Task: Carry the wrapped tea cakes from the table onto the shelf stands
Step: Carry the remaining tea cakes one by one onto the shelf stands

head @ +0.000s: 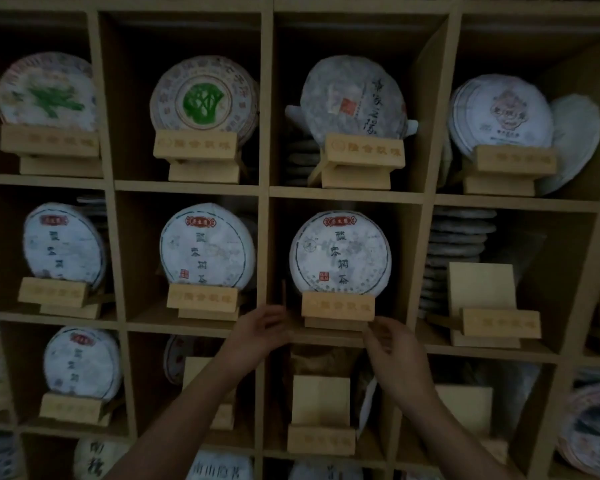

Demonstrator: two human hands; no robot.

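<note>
A white wrapped tea cake (340, 252) with dark characters and a red seal stands upright on a wooden stand (337, 306) in the middle-row cubby right of centre. My left hand (262, 329) is just below and left of that stand, fingers loosely curled, holding nothing. My right hand (394, 344) hovers at the stand's lower right corner, fingers relaxed and empty. Neither hand touches the cake. Empty stands wait in the cubby to the right (482, 306) and in the cubby below (321, 414).
The wooden grid shelf (265, 188) fills the view. Most cubbies hold one wrapped cake on a stand, such as the neighbour (207, 245) to the left. Flat stacks of cakes (454, 251) lie behind the empty right stand. The light is dim.
</note>
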